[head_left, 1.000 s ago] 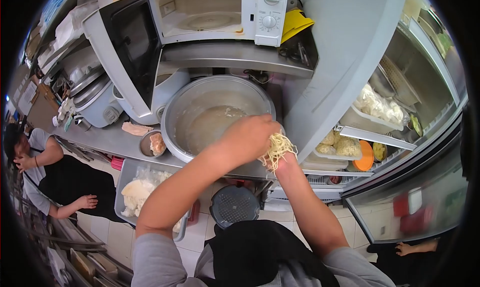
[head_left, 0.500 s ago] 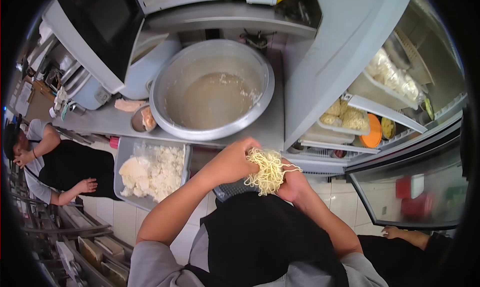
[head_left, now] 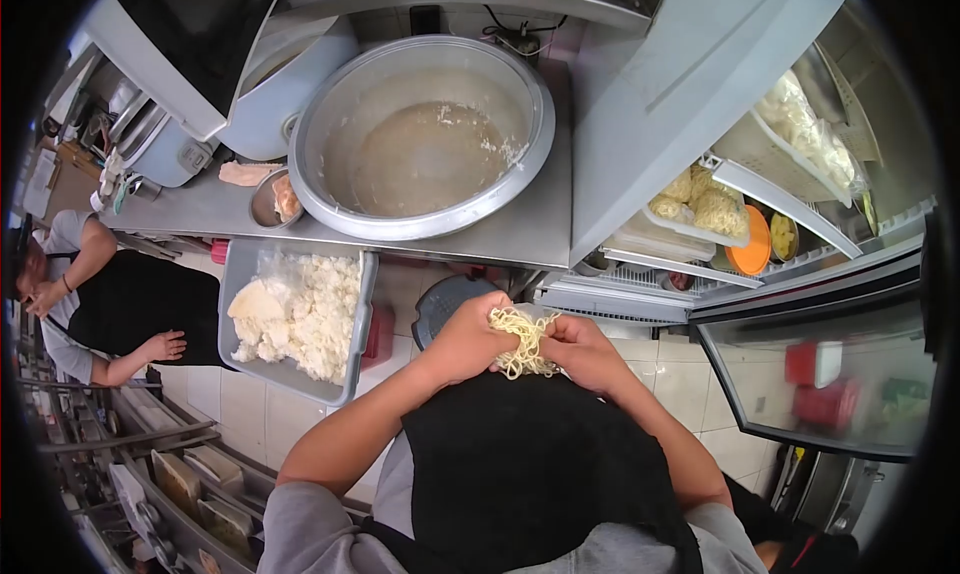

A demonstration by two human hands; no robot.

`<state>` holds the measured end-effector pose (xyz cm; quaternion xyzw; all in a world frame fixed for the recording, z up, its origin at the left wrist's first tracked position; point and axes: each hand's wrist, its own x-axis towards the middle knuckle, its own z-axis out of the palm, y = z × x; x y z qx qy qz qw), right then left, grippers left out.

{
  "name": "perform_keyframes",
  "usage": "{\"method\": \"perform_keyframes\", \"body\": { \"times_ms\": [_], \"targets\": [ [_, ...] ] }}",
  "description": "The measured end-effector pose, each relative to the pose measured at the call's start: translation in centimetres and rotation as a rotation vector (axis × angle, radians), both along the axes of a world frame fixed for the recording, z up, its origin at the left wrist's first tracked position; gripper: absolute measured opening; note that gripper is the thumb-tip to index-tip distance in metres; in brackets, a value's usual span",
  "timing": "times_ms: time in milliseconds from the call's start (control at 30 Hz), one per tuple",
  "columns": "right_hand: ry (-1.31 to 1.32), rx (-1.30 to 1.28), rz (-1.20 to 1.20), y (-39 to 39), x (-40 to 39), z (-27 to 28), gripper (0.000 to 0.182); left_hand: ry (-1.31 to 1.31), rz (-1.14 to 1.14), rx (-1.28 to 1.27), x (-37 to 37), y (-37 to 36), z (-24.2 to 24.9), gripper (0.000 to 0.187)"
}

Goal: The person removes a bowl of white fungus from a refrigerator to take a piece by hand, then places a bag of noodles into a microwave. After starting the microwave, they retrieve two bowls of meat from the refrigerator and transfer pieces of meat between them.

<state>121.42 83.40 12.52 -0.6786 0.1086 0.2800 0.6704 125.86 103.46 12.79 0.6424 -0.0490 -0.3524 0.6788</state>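
Back from the big round silver metal tub (head_left: 420,199), both our hands have come close to our black cloth apron (head_left: 540,464). Our left hand (head_left: 470,339) and our right hand (head_left: 582,354) are closed on a bunch of thin, pale yellow noodles (head_left: 522,344), with some loops hanging out between them. The noodles are just in front of our tummy. The tub sits ahead of our grip, a bit left. Left of our grip is a grey plastic bin (head_left: 362,324) with lumpy white rice (head_left: 318,319). Right of our grip, in the fridge, is a round orange lid (head_left: 750,242). Far left, the pale blue rice cooker (head_left: 170,159) has marks too small for us to read.
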Motion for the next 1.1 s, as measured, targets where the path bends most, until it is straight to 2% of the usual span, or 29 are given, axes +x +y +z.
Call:
{"method": "perform_keyframes", "body": {
  "times_ms": [33, 100, 133, 167, 200, 300, 333, 400, 500, 567, 600, 667, 733, 867, 1000, 1100],
  "targets": [
    [-0.029, -0.03, 0.017, -0.1, 0.2, -0.5, 0.012, -0.003, 0.0, 0.002, 0.2, 0.3, 0.2, 0.017],
    [-0.061, -0.059, 0.041, 0.2, 0.7, -1.1, 0.013, -0.28, -0.029, 0.286, 0.7, 1.0, 0.9, 0.019],
    [-0.026, 0.049, -0.06, 0.5, 1.0, -1.1, 0.015, -0.282, -0.021, 0.288, 0.9, 1.4, 0.7, 0.019],
    [0.012, 0.158, -0.159, 0.9, 1.3, -1.3, 0.017, -0.543, 0.015, 0.458, 1.1, 1.8, 0.0, 0.022],
    [0.015, 0.159, -0.148, 1.4, 1.5, -1.8, 0.017, -0.8, 0.052, 0.631, 1.2, 2.2, -0.9, 0.024],
    [0.043, 0.277, -0.227, 3.2, 2.5, -4.6, 0.017, -0.819, 0.138, 0.795, 1.9, 3.0, -4.7, 0.025],
    [0.038, 0.192, -0.194, 4.1, 2.8, -5.8, 0.017, -0.809, 0.14, 0.802, 2.2, 3.3, -5.8, 0.025],
    [0.053, 0.108, -0.154, 5.5, 3.3, -9.6, 0.016, -0.432, -0.026, 0.851, 2.7, 3.9, -8.5, 0.027],
    [0.025, -0.023, -0.135, 7.1, 4.4, -16.3, 0.02, -0.281, -0.013, 0.925, 2.9, 5.2, -14.4, 0.032],
    [-0.112, -0.348, -0.027, 7.8, 5.3, -19.4, 0.022, -0.316, 0.024, 0.988, 2.5, 5.7, -17.8, 0.034],
    [-0.096, -0.344, -0.022, 8.1, 5.4, -20.8, 0.022, -0.367, 0.061, 1.05, 2.4, 6.0, -19.6, 0.036],
    [-0.218, -0.569, 0.088, 8.7, 5.2, -23.4, 0.023, -0.369, 0.091, 1.053, 2.2, 6.4, -24.0, 0.036],
    [-0.191, -0.541, 0.066, 9.5, 4.9, -25.8, 0.023, -0.368, 0.123, 1.055, 1.8, 6.4, -26.2, 0.036],
    [-0.082, -0.497, -0.028, 10.8, 4.4, -31.8, 0.023, -0.21, 0.214, 1.072, 0.5, 6.2, -29.8, 0.035],
    [-0.06, -0.535, 0.009, 10.6, 4.3, -34.3, 0.024, -0.028, 0.237, 1.05, -0.1, 6.3, -33.1, 0.038],
    [-0.051, -0.516, 0.011, 10.5, 3.9, -35.4, 0.022, -0.036, 0.292, 1.029, -0.8, 6.2, -35.5, 0.042]
  ]
}}
